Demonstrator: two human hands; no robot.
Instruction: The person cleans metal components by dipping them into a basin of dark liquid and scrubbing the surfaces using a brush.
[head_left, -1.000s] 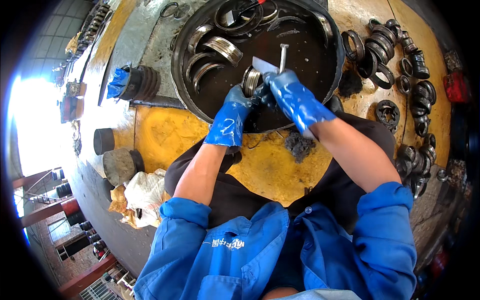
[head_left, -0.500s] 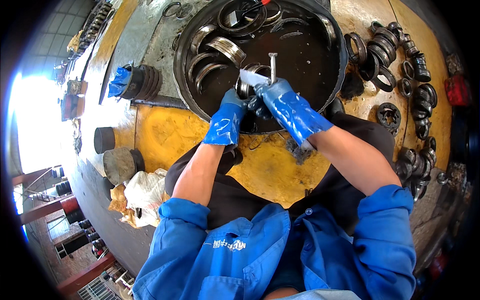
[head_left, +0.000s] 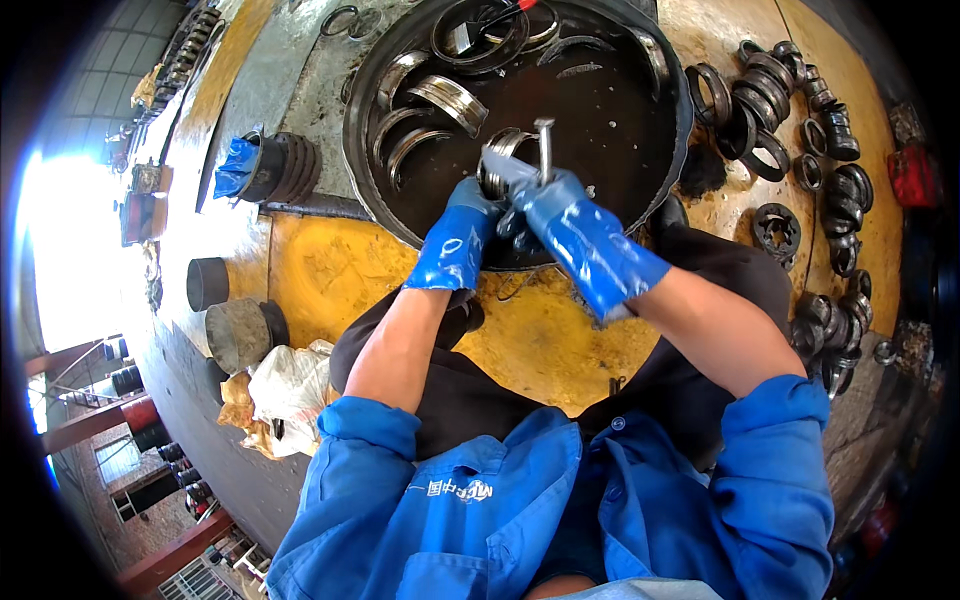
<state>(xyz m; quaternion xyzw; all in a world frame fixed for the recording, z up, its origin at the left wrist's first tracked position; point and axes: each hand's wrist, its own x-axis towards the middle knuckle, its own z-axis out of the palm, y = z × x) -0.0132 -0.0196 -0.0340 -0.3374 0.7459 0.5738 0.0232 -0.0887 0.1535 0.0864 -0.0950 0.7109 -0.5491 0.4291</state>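
My left hand (head_left: 462, 222), in a blue glove, grips a grooved metal ring (head_left: 497, 178) at the near side of a large round basin (head_left: 352, 150) of dark liquid. My right hand (head_left: 566, 205), also gloved in blue, is closed around a scraper (head_left: 507, 166) with a pale flat blade. The blade lies against or just over the ring; exact contact cannot be made out. A metal rod (head_left: 545, 145) with a flat head sticks up from the right fist. My fingertips are partly hidden behind the gloves and the ring.
Several metal rings (head_left: 448, 100) lie in the basin, beside a red-handled brush (head_left: 463, 38). More dark rings (head_left: 768, 95) sit in groups on the right. At the left are stacked rings (head_left: 290, 165), cylindrical sleeves (head_left: 238, 335) and a white plastic bag (head_left: 290, 385).
My right hand has shifted slightly down, and the scraper blade has tilted more steeply across the ring. My left hand keeps hold of the ring in nearly the same place.
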